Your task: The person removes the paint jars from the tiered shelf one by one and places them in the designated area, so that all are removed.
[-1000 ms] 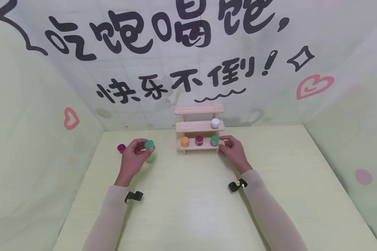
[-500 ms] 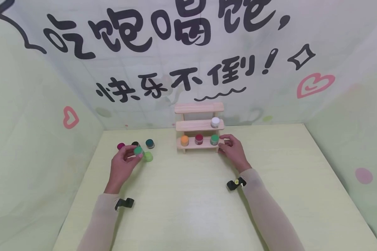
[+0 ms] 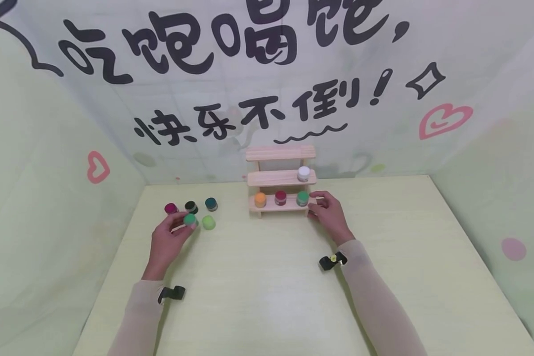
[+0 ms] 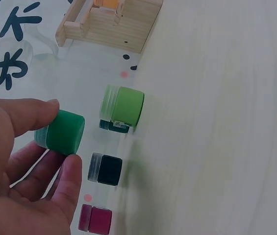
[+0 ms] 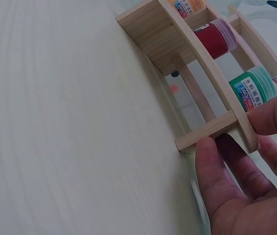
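My left hand (image 3: 166, 245) pinches a green paint jar (image 4: 65, 132) between thumb and fingers, in front of the black jar. Beside it on the table stand a light green jar (image 4: 128, 106), a black jar (image 4: 109, 170), a magenta jar (image 4: 97, 219) and a dark teal jar (image 3: 211, 203). At the back, a three-tier wooden rack (image 5: 204, 58) bears an orange jar (image 3: 260, 200), a dark red jar (image 3: 280, 198) and a green jar (image 5: 252, 89) on its lowest tier. A white jar (image 3: 303, 173) sits on the middle tier. My right hand (image 3: 331, 216) grips the rack's lower right end.
A pale cloth backdrop (image 3: 231, 163) with black lettering rises directly behind the rack. Cloth walls (image 3: 40, 198) flank the pale wooden table (image 3: 267, 282) on both sides.
My left hand has moved left and toward me with the green jar, uncovering the black and dark teal jars. My right hand stays at the rack.
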Demonstrator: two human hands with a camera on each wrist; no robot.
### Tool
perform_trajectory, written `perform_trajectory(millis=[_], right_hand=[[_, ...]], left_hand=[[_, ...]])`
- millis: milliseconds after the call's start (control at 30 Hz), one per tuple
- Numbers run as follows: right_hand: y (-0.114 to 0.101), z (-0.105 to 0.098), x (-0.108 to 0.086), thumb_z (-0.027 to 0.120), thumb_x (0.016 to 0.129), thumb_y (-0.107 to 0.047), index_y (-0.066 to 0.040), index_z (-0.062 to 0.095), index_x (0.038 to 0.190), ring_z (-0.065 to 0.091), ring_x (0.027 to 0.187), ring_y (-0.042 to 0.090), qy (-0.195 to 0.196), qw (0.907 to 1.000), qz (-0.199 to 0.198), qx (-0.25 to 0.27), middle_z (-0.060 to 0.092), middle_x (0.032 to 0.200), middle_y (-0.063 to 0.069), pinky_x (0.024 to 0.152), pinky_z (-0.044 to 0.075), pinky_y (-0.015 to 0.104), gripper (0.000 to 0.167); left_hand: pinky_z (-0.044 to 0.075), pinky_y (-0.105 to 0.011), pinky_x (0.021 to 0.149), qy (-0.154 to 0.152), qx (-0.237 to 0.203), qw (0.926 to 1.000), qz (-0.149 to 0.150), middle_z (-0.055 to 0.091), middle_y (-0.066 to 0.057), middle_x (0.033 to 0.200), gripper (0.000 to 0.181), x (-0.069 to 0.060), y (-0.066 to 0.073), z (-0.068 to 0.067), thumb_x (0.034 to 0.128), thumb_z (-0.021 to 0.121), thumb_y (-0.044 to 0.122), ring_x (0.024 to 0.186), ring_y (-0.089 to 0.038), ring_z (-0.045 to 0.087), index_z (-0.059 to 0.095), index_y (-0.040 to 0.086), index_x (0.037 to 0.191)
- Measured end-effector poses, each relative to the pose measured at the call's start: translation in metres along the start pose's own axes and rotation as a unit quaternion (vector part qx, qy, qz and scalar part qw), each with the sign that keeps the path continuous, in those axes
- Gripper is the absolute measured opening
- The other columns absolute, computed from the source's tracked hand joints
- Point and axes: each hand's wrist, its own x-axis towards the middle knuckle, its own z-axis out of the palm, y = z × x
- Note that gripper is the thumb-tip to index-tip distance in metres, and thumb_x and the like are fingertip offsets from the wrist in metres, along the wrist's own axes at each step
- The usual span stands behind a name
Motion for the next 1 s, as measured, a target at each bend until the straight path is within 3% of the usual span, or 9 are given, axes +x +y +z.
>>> perform_trajectory(millis=[200, 267, 400, 500, 767, 1000], right_hand=[[0.000, -0.001, 0.001, 0.068, 0.100, -0.008, -0.007, 0.062, 0.137, 0.068, 0.098, 0.020, -0.001, 1.0000, 0.002, 0.002, 0.064, 0.100, 0.005, 0.092, 0.065, 0.033, 0.037], [0.000, -0.001, 0.001, 0.068, 0.101, -0.008, -0.007, 0.061, 0.138, 0.068, 0.099, 0.020, -0.004, 1.0000, 0.008, 0.004, 0.063, 0.099, 0.003, 0.094, 0.064, 0.034, 0.038], [-0.001, -0.001, 0.002, 0.066, 0.101, -0.006, -0.006, 0.060, 0.140, 0.068, 0.102, 0.023, -0.009, 0.9997, 0.022, 0.003, 0.063, 0.098, 0.002, 0.097, 0.063, 0.039, 0.040], [-0.003, 0.000, 0.003, 0.065, 0.101, -0.003, -0.004, 0.059, 0.140, 0.068, 0.102, 0.025, -0.011, 0.9995, 0.029, -0.004, 0.062, 0.098, 0.003, 0.099, 0.062, 0.043, 0.040], [-0.004, -0.001, 0.000, 0.067, 0.101, -0.006, -0.007, 0.061, 0.139, 0.067, 0.095, 0.016, -0.008, 0.9997, 0.023, 0.006, 0.062, 0.099, 0.003, 0.096, 0.064, 0.036, 0.039], [0.001, -0.001, 0.001, 0.068, 0.100, -0.006, -0.007, 0.061, 0.138, 0.068, 0.092, 0.016, -0.003, 1.0000, 0.003, 0.003, 0.063, 0.102, 0.006, 0.092, 0.065, 0.032, 0.038]], left_hand=[[0.054, -0.007, 0.090, -0.005, 0.027, 0.9993, -0.025, 0.068, -0.018, 0.138, 0.056, -0.001, -0.004, -0.002, 0.0960, 0.080, 0.037, 0.128, -0.036, 0.067, 0.062, 0.011, 0.142], [0.056, -0.014, 0.096, -0.006, 0.036, 0.9986, -0.038, 0.067, -0.018, 0.138, 0.056, -0.001, -0.006, -0.003, 0.0964, 0.080, 0.036, 0.129, -0.036, 0.067, 0.061, 0.011, 0.143], [0.056, -0.040, 0.110, -0.007, 0.046, 0.9974, -0.056, 0.066, -0.018, 0.141, 0.055, -0.002, -0.008, -0.005, 0.0978, 0.078, 0.032, 0.131, -0.036, 0.066, 0.060, 0.011, 0.145], [0.052, -0.050, 0.114, -0.008, 0.048, 0.9968, -0.063, 0.065, -0.019, 0.142, 0.056, -0.001, -0.011, -0.007, 0.0987, 0.077, 0.032, 0.133, -0.036, 0.065, 0.059, 0.011, 0.147], [0.051, -0.050, 0.114, -0.010, 0.068, 0.9962, -0.053, 0.066, -0.019, 0.140, 0.054, 0.007, -0.021, -0.008, 0.1005, 0.074, 0.031, 0.132, -0.036, 0.064, 0.058, 0.010, 0.147], [0.051, -0.050, 0.114, -0.019, 0.068, 0.9961, -0.053, 0.065, -0.021, 0.142, 0.054, 0.011, -0.020, -0.007, 0.1014, 0.073, 0.028, 0.133, -0.038, 0.063, 0.057, 0.008, 0.149]])
